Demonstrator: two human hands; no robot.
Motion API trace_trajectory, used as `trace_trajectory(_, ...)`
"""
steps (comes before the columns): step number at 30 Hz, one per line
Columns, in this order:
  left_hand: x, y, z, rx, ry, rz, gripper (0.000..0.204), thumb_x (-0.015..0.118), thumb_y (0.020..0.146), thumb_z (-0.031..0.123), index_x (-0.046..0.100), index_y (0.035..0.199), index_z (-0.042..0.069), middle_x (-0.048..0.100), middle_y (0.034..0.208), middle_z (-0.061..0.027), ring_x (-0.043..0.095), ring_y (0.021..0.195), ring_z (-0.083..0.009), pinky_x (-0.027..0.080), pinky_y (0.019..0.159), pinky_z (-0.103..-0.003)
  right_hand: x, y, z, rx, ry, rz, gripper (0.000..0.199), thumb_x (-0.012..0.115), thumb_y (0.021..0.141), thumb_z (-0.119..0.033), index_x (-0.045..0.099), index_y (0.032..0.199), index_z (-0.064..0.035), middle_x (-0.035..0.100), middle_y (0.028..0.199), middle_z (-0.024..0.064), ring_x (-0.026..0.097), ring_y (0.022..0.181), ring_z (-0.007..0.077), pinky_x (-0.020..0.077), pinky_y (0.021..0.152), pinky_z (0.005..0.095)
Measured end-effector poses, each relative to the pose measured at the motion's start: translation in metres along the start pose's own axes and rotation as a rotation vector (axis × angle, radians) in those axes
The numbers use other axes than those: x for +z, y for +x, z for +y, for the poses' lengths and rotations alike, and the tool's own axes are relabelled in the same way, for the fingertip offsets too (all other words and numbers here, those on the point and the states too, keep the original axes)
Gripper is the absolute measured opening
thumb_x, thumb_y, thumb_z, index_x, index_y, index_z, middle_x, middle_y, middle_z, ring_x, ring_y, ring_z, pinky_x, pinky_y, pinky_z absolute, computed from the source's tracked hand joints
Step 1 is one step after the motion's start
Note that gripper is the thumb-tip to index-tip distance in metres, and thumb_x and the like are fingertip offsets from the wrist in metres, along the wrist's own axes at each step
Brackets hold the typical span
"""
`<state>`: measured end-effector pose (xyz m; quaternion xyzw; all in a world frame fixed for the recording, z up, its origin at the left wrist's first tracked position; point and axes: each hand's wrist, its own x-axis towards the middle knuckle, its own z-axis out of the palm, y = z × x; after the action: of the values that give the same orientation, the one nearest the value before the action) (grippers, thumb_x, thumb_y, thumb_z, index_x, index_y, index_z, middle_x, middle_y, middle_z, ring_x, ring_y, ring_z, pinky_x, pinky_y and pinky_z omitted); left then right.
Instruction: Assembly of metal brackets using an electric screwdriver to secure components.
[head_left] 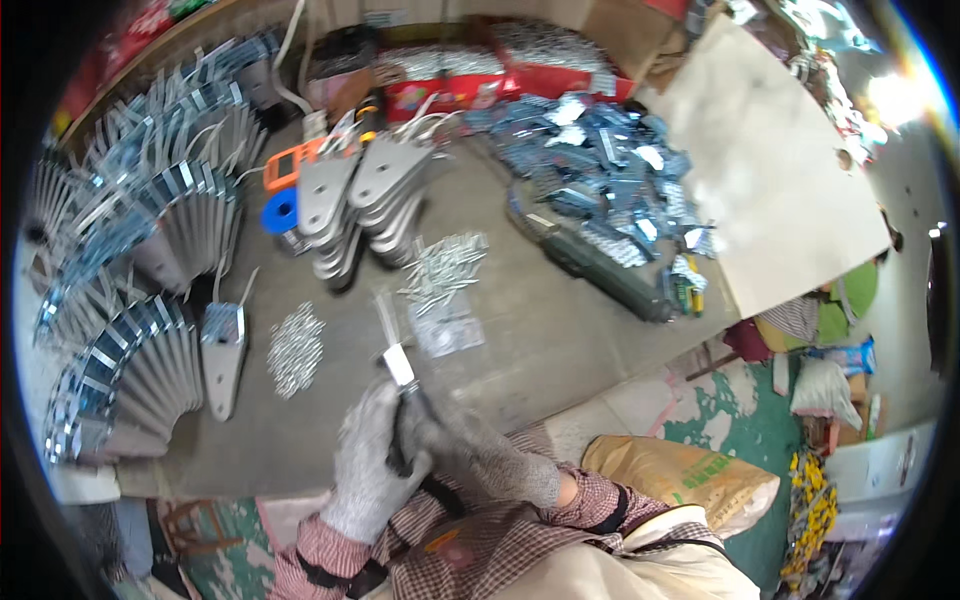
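My left hand [372,462], in a light grey knit glove, is closed around a tapered metal bracket [399,366] with a bright silver end. Thin white wires stick up from that end. My right hand [482,452], in a darker glove, closes on the same bracket from the other side, smeared a little by motion. Most of the bracket lies hidden between the gloves. Just beyond, on the grey table [360,325], lie a heap of small silver fasteners [296,350] and a heap of longer silver pins [445,270]. A similar single wired bracket [223,355] rests to the left.
Fanned rows of wired brackets [150,385] fill the left side. Stacked grey plates [385,195] stand mid-table near a blue spool [281,211]. Behind to the right are a pile of blue-filmed metal parts [600,160], a dark power screwdriver [605,272] and a large pale board [770,150].
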<state>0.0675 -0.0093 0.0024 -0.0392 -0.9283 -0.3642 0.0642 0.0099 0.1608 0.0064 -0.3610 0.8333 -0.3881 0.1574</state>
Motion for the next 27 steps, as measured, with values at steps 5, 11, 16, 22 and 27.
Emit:
trace_trajectory(5,0.008,-0.003,-0.011,0.024,-0.097,0.068,0.076,0.081,0.073,0.02,0.049,0.138,-0.002,0.059,0.128,-0.0246,0.057,0.12,-0.0427,0.044,0.107,-0.05,-0.111,-0.022,0.066,0.199,-0.577,0.543,0.057,0.074,0.084,-0.027,0.059,0.134,-0.0038,0.061,0.116,0.0164,0.058,0.11,0.0338,0.0474,0.097,0.046)
trace_trajectory(11,0.009,0.006,-0.011,0.141,-0.095,0.063,0.079,0.084,0.07,0.023,0.049,0.138,0.0,0.057,0.132,-0.0234,0.053,0.125,-0.0442,0.04,0.11,-0.053,-0.18,-0.06,0.13,0.468,-0.702,0.495,0.065,0.078,0.083,-0.042,0.061,0.135,-0.0078,0.065,0.119,0.0214,0.063,0.109,0.0397,0.0501,0.094,0.0458)
trace_trajectory(16,0.003,0.005,-0.011,0.108,-0.095,0.028,0.084,0.085,0.074,0.034,0.048,0.142,0.002,0.054,0.139,-0.0221,0.049,0.133,-0.0418,0.034,0.114,-0.054,-0.16,-0.035,0.091,0.323,0.465,0.921,0.052,0.066,0.095,-0.041,0.056,0.134,-0.0084,0.067,0.105,0.0131,0.067,0.095,0.0271,0.0557,0.086,0.0391)
trace_trajectory(22,0.007,0.008,-0.009,0.017,-0.05,-0.066,0.088,0.085,0.073,0.037,0.045,0.144,0.003,0.052,0.141,-0.0209,0.046,0.136,-0.041,0.032,0.116,-0.054,-0.083,0.023,0.045,-0.353,1.837,0.739,0.047,0.064,0.097,-0.042,0.057,0.13,-0.009,0.058,0.089,0.0042,0.058,0.085,0.0174,0.0443,0.103,0.0477)
trace_trajectory(27,0.008,0.009,-0.008,0.087,0.032,-0.003,0.089,0.088,0.068,0.038,0.05,0.138,0.0,0.057,0.132,-0.023,0.053,0.123,-0.0447,0.04,0.107,-0.053,-0.051,0.029,0.069,-0.42,2.075,0.831,0.033,0.064,0.098,-0.04,0.061,0.115,-0.0112,0.051,0.08,-0.0014,0.05,0.075,0.0135,0.0451,0.095,0.0432)
